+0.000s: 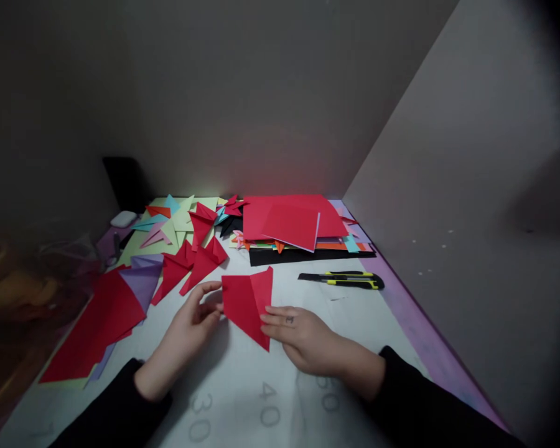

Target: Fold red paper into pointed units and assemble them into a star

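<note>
A partly folded sheet of red paper (242,300) is between my two hands, over the pale mat. My left hand (193,320) pinches its left edge, thumb and forefinger closed at the paper's side. At the other side my right hand (298,333) lies with fingers stretched out on the paper's right edge, a ring on one finger. A crease runs down the sheet toward its low pointed corner. Just beyond my left hand lie several folded red paper pieces (205,264). A yellow and black utility knife (350,280) rests to the right, apart from my hands.
A stack of red and other coloured sheets (289,218) stands at the back. Folded green, blue and pink pieces (168,224) lie back left, near a white case (123,218) and a dark upright object (124,183). Red and purple sheets (96,326) lie left. Walls bound the back and right.
</note>
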Action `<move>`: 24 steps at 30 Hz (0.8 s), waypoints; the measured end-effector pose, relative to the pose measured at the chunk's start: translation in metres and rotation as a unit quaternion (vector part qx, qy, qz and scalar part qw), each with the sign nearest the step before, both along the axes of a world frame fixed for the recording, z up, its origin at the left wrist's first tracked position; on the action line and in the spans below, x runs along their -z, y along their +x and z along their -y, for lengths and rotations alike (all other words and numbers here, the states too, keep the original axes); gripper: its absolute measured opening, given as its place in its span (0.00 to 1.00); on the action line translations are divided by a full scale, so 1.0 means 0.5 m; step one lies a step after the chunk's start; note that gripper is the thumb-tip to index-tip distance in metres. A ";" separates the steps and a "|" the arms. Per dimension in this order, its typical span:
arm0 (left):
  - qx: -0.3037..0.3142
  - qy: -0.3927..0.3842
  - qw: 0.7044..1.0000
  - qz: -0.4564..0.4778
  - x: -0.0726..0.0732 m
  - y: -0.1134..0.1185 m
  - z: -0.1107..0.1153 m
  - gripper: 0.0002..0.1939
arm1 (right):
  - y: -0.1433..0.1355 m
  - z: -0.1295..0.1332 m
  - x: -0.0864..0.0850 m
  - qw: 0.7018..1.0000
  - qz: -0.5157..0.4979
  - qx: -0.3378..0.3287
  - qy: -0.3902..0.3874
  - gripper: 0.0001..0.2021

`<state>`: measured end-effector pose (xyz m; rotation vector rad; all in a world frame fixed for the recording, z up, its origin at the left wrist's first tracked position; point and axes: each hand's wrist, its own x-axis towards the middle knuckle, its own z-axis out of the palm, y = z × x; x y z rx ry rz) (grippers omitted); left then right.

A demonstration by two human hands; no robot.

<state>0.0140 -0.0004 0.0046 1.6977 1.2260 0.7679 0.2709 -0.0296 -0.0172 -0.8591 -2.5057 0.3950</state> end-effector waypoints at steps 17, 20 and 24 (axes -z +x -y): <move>0.337 0.225 0.892 -0.201 -0.028 -0.023 -0.049 0.11 | 0.024 -0.004 -0.028 0.983 0.077 -0.144 -0.088 0.23; 0.328 0.164 0.907 -0.205 -0.043 -0.010 -0.065 0.13 | 0.023 -0.004 -0.020 0.985 0.065 -0.145 -0.073 0.22; 0.314 0.164 0.897 -0.265 -0.060 0.024 -0.083 0.12 | 0.014 -0.009 -0.008 0.987 0.022 -0.155 -0.046 0.19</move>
